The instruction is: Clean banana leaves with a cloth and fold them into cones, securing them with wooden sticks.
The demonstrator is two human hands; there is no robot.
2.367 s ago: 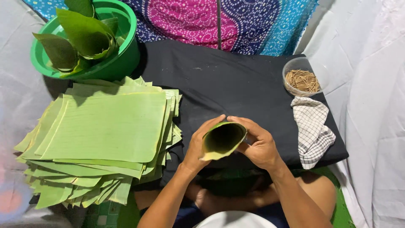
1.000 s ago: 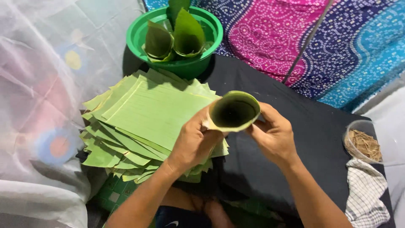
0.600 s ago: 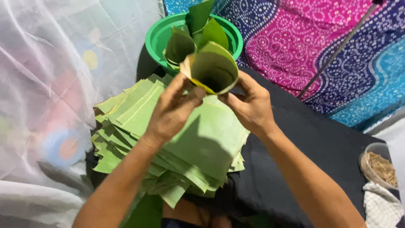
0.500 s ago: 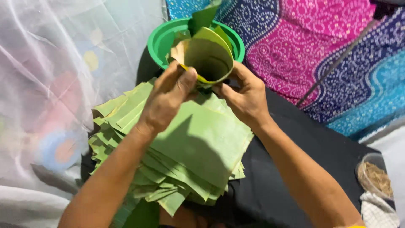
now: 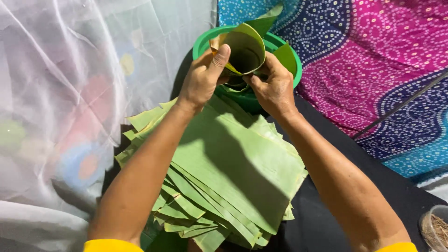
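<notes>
Both hands — left hand (image 5: 201,79), right hand (image 5: 273,88) — grip a rolled leaf cone (image 5: 242,49) over the green basin (image 5: 295,70), at twelve o'clock of the leaf stack (image 5: 224,177).

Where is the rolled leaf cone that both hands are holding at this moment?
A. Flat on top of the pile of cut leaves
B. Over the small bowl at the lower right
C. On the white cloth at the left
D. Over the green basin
D: the left hand and right hand hold the leaf cone directly above the green basin, beyond the pile of cut leaves.
</notes>
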